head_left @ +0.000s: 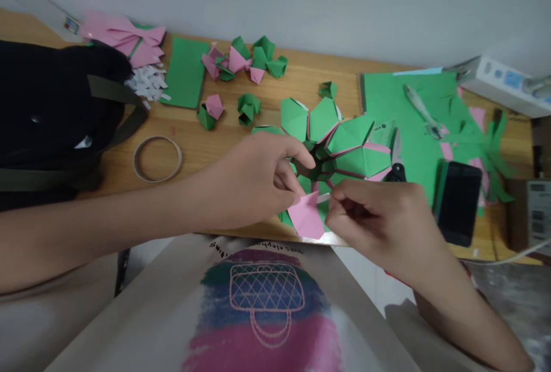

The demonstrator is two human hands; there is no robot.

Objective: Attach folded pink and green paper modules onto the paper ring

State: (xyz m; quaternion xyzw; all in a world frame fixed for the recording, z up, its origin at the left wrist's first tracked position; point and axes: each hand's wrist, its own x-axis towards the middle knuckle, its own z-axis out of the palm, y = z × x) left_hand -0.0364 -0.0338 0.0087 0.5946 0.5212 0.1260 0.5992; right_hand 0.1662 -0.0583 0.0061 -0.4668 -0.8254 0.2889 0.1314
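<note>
The dim view takes in just a corner, but this is probably a room in a home, set up for paper craft. A wooden bench (193,145) stands against a plain pale wall (301,4), with a dark bag (51,113) at the left end and 1 phone (460,202) toward the right. Folded pink and green pieces (238,61), a green sheet (387,93) and a cutter (417,103) share the wood with these everyday belongings.

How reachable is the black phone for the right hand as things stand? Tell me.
Likely yes: the black phone lies near the right hand with nothing on it, though that hand seems to pinch a white strip, so may need freeing.
</note>
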